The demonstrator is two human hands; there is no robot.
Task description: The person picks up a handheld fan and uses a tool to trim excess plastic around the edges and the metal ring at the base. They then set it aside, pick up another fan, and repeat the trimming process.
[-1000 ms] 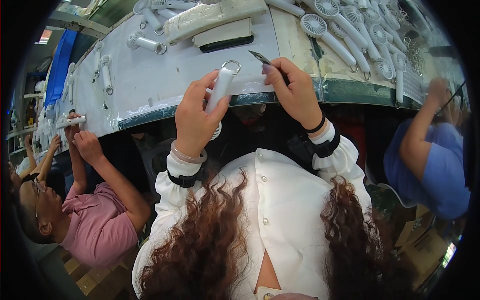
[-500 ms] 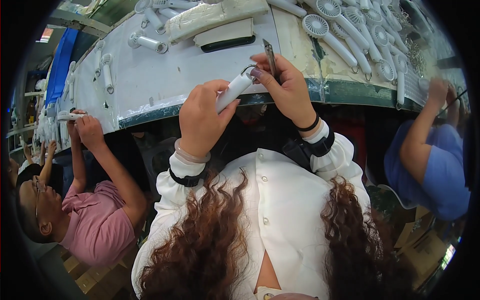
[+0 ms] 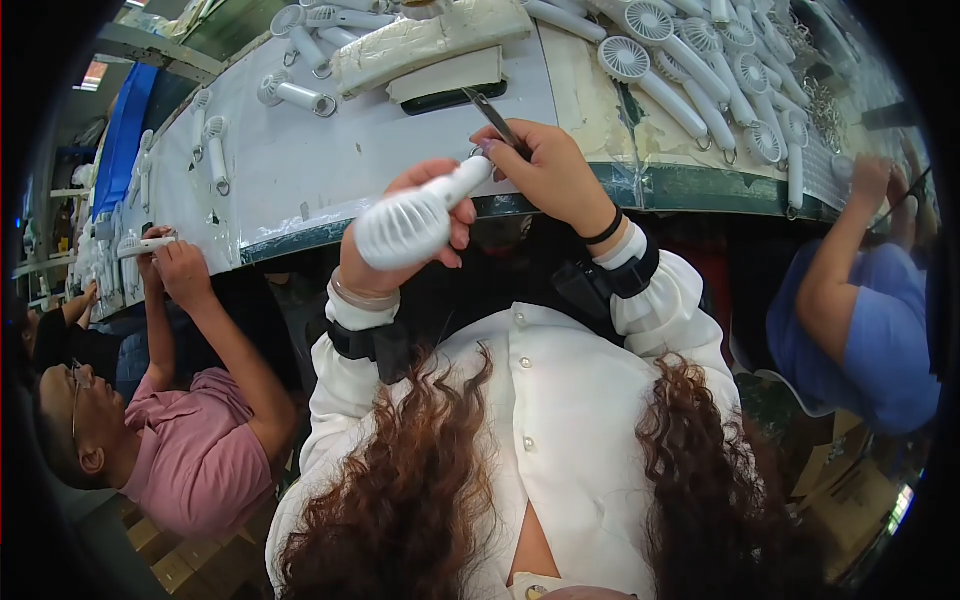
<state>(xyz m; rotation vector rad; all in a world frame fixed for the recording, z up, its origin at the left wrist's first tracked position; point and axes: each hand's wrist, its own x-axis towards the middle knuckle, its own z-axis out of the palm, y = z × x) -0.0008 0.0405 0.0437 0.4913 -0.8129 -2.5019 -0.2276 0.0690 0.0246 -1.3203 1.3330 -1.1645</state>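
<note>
A white handheld fan [image 3: 405, 228] is in my left hand [image 3: 372, 262], its round grille tilted toward me and its handle pointing up and to the right. My left fingers wrap behind the handle, partly hidden by the fan. My right hand [image 3: 545, 172] is closed on a slim, pointed metal tool [image 3: 497, 122], whose tip sticks out up-left above the table edge. The right thumb and index finger meet at the end of the fan's handle, by a small metal ring [image 3: 476, 151]. Motion blurs the fan head slightly.
Many white handheld fans [image 3: 655, 75] lie piled at the back right beside metal chains [image 3: 822, 105]. A wrapped off-white block [image 3: 432, 48] and a black-edged holder [image 3: 455, 97] stand ahead. More fans [image 3: 290, 95] lie left. Co-workers sit left, in pink [image 3: 200, 450], and right, in blue [image 3: 850, 330].
My left hand has turned the fan over, bringing its grille into view toward me. My right hand has shifted slightly left and down, and the metal tool now leans left.
</note>
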